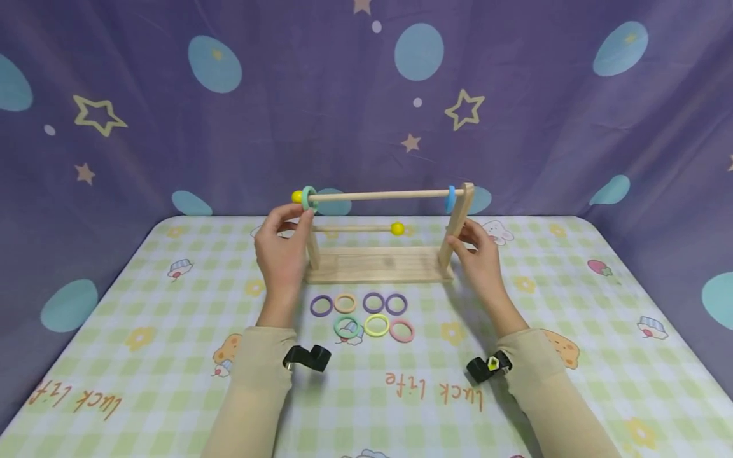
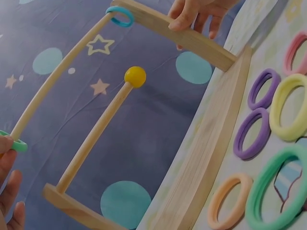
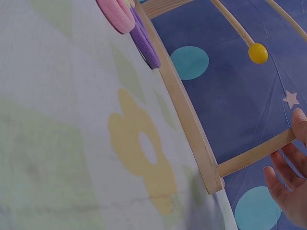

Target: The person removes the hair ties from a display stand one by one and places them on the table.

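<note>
A wooden stand (image 1: 380, 265) has a base, two uprights and two rods. Its upper rod (image 1: 378, 196) reaches left from the right upright (image 1: 456, 226) to a yellow ball (image 1: 296, 196). My left hand (image 1: 283, 245) pinches a green hair tie (image 2: 20, 145) that is around this rod near the ball. With thumb and fingers on either side, my right hand (image 1: 480, 257) holds the right upright. A blue hair tie (image 1: 450, 201) hangs on the upper rod beside that upright. The lower rod (image 2: 93, 139), bare, comes from the left upright and ends in another yellow ball (image 2: 135, 76).
In front of the stand lie several loose hair ties: purple (image 1: 321, 315), peach (image 1: 345, 312), green (image 1: 336, 327), yellow (image 1: 376, 335) and pink (image 1: 403, 340). They rest on a checked tablecloth (image 1: 189, 305). A purple patterned curtain (image 1: 321, 127) hangs behind the table.
</note>
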The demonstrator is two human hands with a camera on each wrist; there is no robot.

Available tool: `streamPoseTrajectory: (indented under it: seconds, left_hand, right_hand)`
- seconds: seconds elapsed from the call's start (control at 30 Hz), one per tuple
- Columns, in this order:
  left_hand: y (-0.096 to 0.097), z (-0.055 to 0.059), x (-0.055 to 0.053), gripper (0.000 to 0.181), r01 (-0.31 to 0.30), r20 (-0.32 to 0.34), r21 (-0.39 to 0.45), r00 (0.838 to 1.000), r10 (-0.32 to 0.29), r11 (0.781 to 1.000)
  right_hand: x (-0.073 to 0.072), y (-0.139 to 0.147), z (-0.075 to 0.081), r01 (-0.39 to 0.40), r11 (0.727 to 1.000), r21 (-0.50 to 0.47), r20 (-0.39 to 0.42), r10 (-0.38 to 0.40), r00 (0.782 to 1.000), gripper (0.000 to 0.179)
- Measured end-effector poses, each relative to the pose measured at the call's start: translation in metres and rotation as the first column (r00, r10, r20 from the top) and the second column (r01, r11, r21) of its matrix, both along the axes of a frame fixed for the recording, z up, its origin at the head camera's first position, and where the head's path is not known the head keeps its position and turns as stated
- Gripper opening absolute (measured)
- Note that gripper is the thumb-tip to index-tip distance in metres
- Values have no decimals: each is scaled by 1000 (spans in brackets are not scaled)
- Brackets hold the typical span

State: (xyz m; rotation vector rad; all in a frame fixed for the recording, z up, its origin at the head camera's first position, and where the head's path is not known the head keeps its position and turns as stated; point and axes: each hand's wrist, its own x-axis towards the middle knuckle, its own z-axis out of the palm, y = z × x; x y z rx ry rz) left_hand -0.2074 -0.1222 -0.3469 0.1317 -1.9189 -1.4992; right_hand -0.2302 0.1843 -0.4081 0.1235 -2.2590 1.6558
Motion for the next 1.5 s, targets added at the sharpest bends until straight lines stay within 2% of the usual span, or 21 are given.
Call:
streamPoseTrajectory:
  seconds: [0.37, 0.53, 0.77, 1.17, 1.27, 1.5]
  left_hand:
    - [-6, 3, -3, 22, 18, -21, 31, 1000, -17, 999]
    - [-6, 3, -3, 21, 4, -5, 32, 1000, -3, 999]
    - [-10, 2, -2, 23, -32, 52, -6, 998, 32, 999]
    - [-18, 4, -2, 27, -34, 61, -13, 998, 35, 999]
    - [-21, 5, -1, 28, -16, 53, -23, 998, 17, 1000]
    - [-35, 7, -2, 26, 79, 26, -64, 997, -78, 995]
  right_hand:
    - [-3, 0, 1, 8, 1000, -8, -6, -8, 1000, 49]
    - [-3, 0, 0, 7, 1000, -8, -10, -7, 1000, 49]
    - [-2, 0, 0, 3, 1000, -12, -11, -3, 1000, 49]
    - [-1, 0, 0, 6, 1000, -15, -1, -6, 1000, 48]
    - [0, -1, 0, 5, 1000, -20, -2, -5, 1000, 49]
    - [-1, -1, 0, 4, 1000, -9, -3, -4, 1000, 49]
